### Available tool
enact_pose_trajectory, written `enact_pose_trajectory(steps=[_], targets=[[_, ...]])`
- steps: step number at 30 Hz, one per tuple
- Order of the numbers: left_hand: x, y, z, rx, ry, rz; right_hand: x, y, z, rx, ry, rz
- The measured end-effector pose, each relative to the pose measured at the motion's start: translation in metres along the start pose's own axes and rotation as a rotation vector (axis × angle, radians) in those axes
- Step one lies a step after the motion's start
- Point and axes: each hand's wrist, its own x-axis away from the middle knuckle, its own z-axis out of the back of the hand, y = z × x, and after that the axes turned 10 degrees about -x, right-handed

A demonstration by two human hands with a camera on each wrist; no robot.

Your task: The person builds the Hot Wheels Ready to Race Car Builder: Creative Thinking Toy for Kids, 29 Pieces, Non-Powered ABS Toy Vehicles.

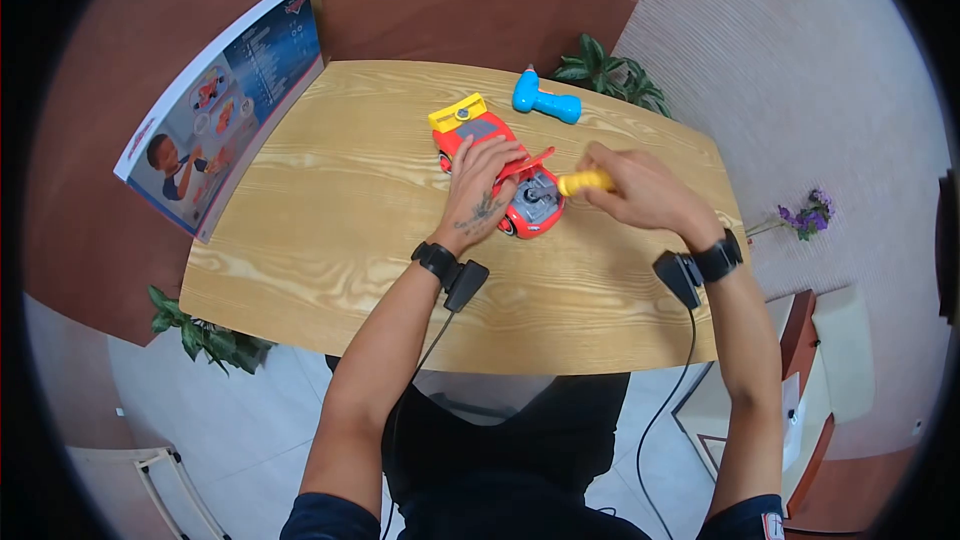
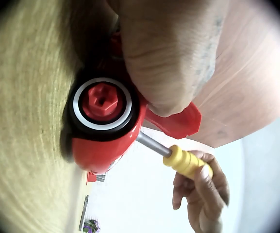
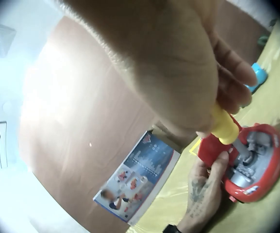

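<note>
A red toy car (image 1: 541, 228) with a yellow rear spoiler (image 1: 457, 114) lies on the table, its hood (image 1: 530, 161) raised over a grey engine bay (image 1: 534, 202). My left hand (image 1: 480, 195) holds the car's middle, the thumb against the raised hood in the right wrist view. In my right hand (image 1: 645, 187) I grip the yellow handle of a toy screwdriver (image 2: 178, 160). Its grey shaft (image 3: 241, 149) points down into the engine bay, the tip right at the grey engine part. A black wheel with a red hex nut (image 2: 102, 100) faces the left wrist camera.
A blue toy drill (image 1: 546, 103) lies behind the car near the table's far edge. The printed toy box (image 1: 240, 100) stands along the left edge of the wooden table (image 1: 330, 240). Plants (image 1: 610, 75) are beyond the far edge. Cables (image 1: 655, 420) hang from both wrist cameras.
</note>
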Motion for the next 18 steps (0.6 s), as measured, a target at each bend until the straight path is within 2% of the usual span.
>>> enact_pose_trajectory(steps=[4,6,7,9,10,12,13,15,16,17,18], targets=[[0.000,0.000,-0.002,0.008,-0.007,0.014,0.039,0.047,-0.034,0.016,-0.070,-0.129],[-0.001,0.005,0.002,0.015,-0.010,0.006,0.058,0.080,-0.070,-0.064,0.153,-0.039],[-0.002,0.007,0.005,0.015,-0.006,0.008,0.063,0.084,-0.078,-0.064,0.161,-0.051],[-0.004,0.010,0.009,0.019,-0.014,0.012,0.064,0.084,-0.097,-0.416,0.362,-0.242],[-0.004,0.011,0.012,0.047,0.004,-0.030,0.057,0.092,-0.111,-0.427,0.371,-0.246],[-0.004,0.016,0.017,0.093,0.025,-0.081,0.042,0.108,-0.135,-0.747,0.635,-0.233],[-0.001,0.016,0.016,0.085,0.006,-0.092,0.035,0.110,-0.137,-0.764,0.648,-0.238],[0.005,0.013,0.011,0.281,-0.018,0.072,0.019,0.115,-0.136,-0.709,0.700,-0.278],[0.003,0.014,0.010,0.233,-0.006,0.082,0.014,0.111,-0.130,-0.627,0.653,-0.339],[0.003,0.014,0.011,0.217,-0.017,0.083,0.010,0.116,-0.140,-0.647,0.654,-0.337],[0.002,0.013,0.012,0.231,-0.019,0.069,0.006,0.124,-0.153,-0.501,0.710,-0.261]])
